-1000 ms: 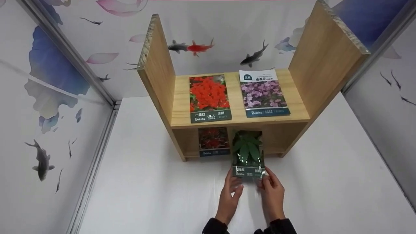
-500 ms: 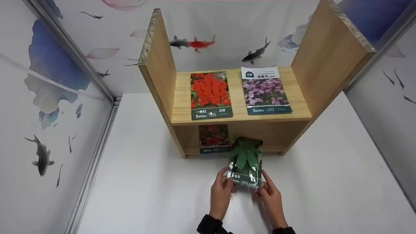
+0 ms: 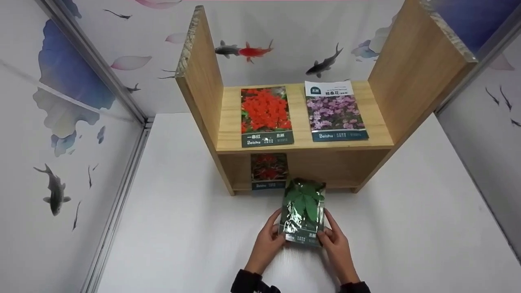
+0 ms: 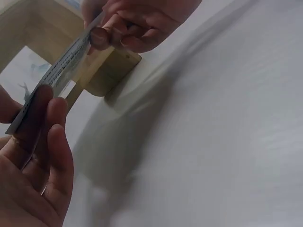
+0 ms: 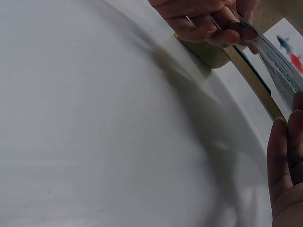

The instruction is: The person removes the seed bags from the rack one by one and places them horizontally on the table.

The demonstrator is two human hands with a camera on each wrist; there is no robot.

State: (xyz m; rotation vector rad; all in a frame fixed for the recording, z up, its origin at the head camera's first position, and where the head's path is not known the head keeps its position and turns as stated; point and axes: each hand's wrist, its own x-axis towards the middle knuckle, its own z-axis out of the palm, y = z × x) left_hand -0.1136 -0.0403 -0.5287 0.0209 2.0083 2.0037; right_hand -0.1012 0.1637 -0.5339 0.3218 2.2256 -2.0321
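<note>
Between both hands is a glossy seed packet [image 3: 303, 211] with a green leaf picture, held in front of the shelf's lower level. My left hand [image 3: 268, 240] pinches its left edge, thumb on the front and fingers behind. The right hand [image 3: 336, 244] pinches the opposite edge in the same way. In the left wrist view the packet [image 4: 57, 71] appears nearly edge-on, the left hand [image 4: 38, 161] below it and the right hand [image 4: 142, 23] above. The right wrist view shows the packet's printed back [image 5: 277, 61] and the right hand [image 5: 289, 165] at the edge.
A wooden shelf [image 3: 301, 150] stands on the white surface [image 3: 175, 228]. On its upper board lie a red-flower packet [image 3: 266, 116] and a purple-flower packet [image 3: 336, 112]. Another red-flower packet [image 3: 268, 171] is on the lower level, left of the held packet. Printed walls [image 3: 77, 122] enclose the space.
Both hands have drawn the leaf packet back from the lower shelf toward the person and slightly left. The left hand now has its thumb on the packet's front.
</note>
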